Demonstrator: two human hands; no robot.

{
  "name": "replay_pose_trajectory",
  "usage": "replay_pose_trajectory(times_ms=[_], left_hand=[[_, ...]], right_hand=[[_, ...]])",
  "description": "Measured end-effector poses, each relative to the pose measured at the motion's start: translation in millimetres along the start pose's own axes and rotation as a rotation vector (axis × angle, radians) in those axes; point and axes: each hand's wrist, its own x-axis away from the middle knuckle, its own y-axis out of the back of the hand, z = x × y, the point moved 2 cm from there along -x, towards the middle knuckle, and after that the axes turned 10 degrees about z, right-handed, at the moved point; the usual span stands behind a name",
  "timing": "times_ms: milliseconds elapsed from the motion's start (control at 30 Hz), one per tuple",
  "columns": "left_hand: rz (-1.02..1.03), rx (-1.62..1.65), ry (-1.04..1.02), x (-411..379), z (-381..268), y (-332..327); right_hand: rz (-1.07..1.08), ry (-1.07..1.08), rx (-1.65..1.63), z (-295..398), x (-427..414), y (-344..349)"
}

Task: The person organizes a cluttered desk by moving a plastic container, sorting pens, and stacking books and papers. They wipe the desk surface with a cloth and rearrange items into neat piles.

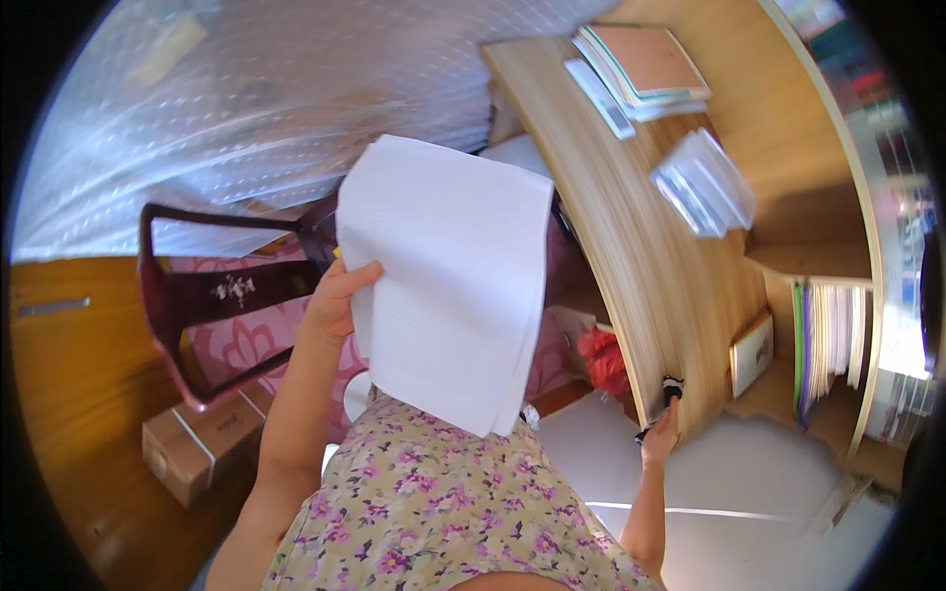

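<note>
My left hand (338,301) grips a sheaf of white paper (451,273) by its left edge, thumb on top. The sheets hang in front of my body and hide part of the floor and chair. At the near end of the wooden desk (650,244), my right hand (660,436) has its fingers around a small black object (672,388). The object's dark ends show on both sides of the hand; its exact kind is unclear.
A dark red wooden chair (236,288) stands at the left, near a cardboard box (203,443). On the desk are stacked notebooks (654,63), a white case (600,100) and a clear plastic box (702,185). Files (828,340) fill a shelf. A red plastic bag (604,362) hangs below.
</note>
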Motion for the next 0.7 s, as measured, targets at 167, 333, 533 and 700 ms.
replay_pose_trajectory(times_ms=[167,333,533,700], left_hand=[[0.073,0.005,-0.139,42.8,-29.4,-17.4],[-0.054,-0.155,-0.312,114.6,-57.1,-37.0],[-0.353,-0.450,-0.491,211.6,-86.4,-39.5],[-0.765,-0.496,-0.767,308.1,-99.2,0.8]], right_hand=[[-0.304,0.173,0.592,106.8,-99.6,7.8],[0.524,0.675,-0.493,305.4,-120.7,-69.1],[1.767,0.582,-1.346,494.8,28.4,-154.9],[1.737,0.959,-1.283,598.7,97.1,-132.5]])
